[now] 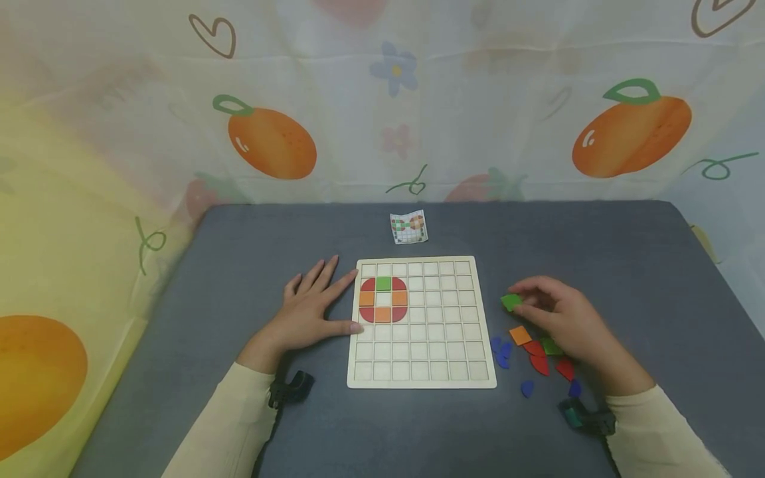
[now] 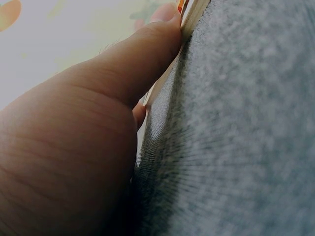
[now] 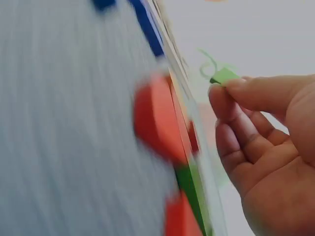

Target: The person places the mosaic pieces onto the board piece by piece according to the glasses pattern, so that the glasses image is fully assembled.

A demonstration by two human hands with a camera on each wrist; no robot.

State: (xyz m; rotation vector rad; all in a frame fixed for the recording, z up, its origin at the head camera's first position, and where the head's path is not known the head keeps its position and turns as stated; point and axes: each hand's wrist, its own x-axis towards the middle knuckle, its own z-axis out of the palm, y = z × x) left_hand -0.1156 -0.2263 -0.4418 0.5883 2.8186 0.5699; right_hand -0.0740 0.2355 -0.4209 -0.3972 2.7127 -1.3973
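A pale wooden grid board (image 1: 442, 332) lies on the dark grey table. In its upper left part, red quarter-round corners, orange squares and a green square tile (image 1: 383, 284) form a ring around one bare cell. My left hand (image 1: 307, 309) is spread at the board's left side, thumb and index fingertip on the edge; the left wrist view shows the thumb (image 2: 142, 54) against the rim. Right of the board, my right hand (image 1: 558, 315) pinches a green tile (image 1: 510, 303) between thumb and fingers, raised above the table in the right wrist view.
Beside the board on the right lie an orange square (image 1: 520, 335), several red pieces (image 1: 539, 364), a green piece (image 1: 550, 346) and several small blue pieces (image 1: 526, 388). A small printed pattern card (image 1: 409, 228) sits behind the board, before a fruit-patterned cloth (image 1: 466, 119).
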